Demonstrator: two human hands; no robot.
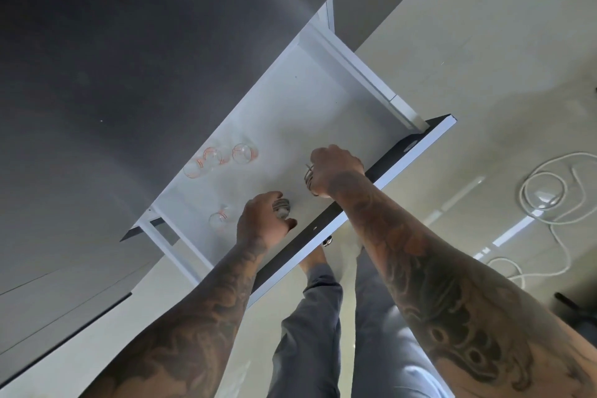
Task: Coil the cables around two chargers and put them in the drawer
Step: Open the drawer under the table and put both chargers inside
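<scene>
drawer: pulled out, white floor point(310, 100) bare in the middle and far part; dark front panel point(381, 178) runs along its near edge.
left hand: point(261, 220) inside the drawer, low over the floor close to the front panel, fingers curled round a coiled charger point(281, 205); only a few grey turns of cable show past the knuckles.
right hand: point(336, 168) also inside the drawer, just inside the front panel and further toward the right end, gripping the second coiled charger point(309, 176); loops of cable stick out on its left side.
grip state: both hands hold their bundles, neither has let go.
key relation: each charger sits under or beside its own palm, on the drawer-floor side of the hand, so release looks like a plain opening of the fingers; whether either bundle touches the floor i cannot tell. the two hands are near each other, apart.
neighbours: small clear glasses with orange stripes point(223, 158) near the drawer's left edge, one more point(221, 218) just beside the left hand.
risk: the left hand's withdrawal could nudge that nearest glass.
floor beyond: loose white cable point(542, 191) lies outside, well apart.
</scene>
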